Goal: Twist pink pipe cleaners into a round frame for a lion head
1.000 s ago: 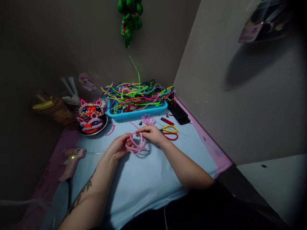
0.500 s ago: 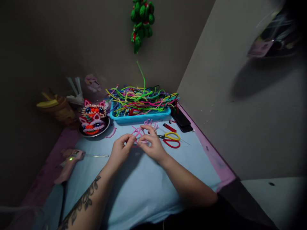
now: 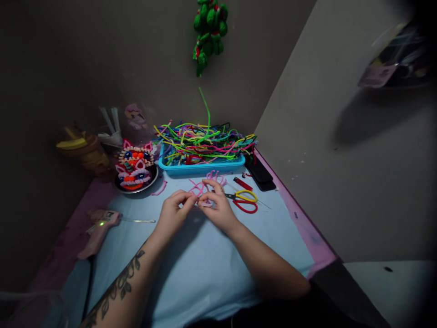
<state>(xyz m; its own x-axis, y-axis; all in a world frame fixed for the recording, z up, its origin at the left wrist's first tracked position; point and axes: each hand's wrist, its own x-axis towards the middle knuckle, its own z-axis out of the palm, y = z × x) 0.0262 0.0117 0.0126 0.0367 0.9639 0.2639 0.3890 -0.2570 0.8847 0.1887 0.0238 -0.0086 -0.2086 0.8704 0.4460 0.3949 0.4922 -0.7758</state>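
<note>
Pink pipe cleaners (image 3: pixel 195 187), bent and crossing one another, are pinched between my two hands above the blue cloth (image 3: pixel 205 255). My left hand (image 3: pixel 175 209) closes on them from the left, thumb and forefinger together. From the right, my right hand (image 3: pixel 218 209) pinches the same pink strands, with its forefinger raised a little. The fingers partly hide the strands. Just beyond lie more curled pink pieces (image 3: pixel 215 176). Scissors (image 3: pixel 246 200) with one yellow and one red handle rest close to my right hand, beside a red lighter (image 3: pixel 243 183).
A blue tray (image 3: pixel 201 170) heaped with coloured pipe cleaners stands at the back. Left of it, a bowl (image 3: pixel 140 189) holds fuzzy animal-face figures. A pink glue gun (image 3: pixel 100 232) lies at left with its light on. A black phone (image 3: pixel 261 173) lies at right.
The view has shifted slightly, so the scene sits a little further right. Both hands keep their pinch on the pink pipe cleaners, with only small finger movements.
</note>
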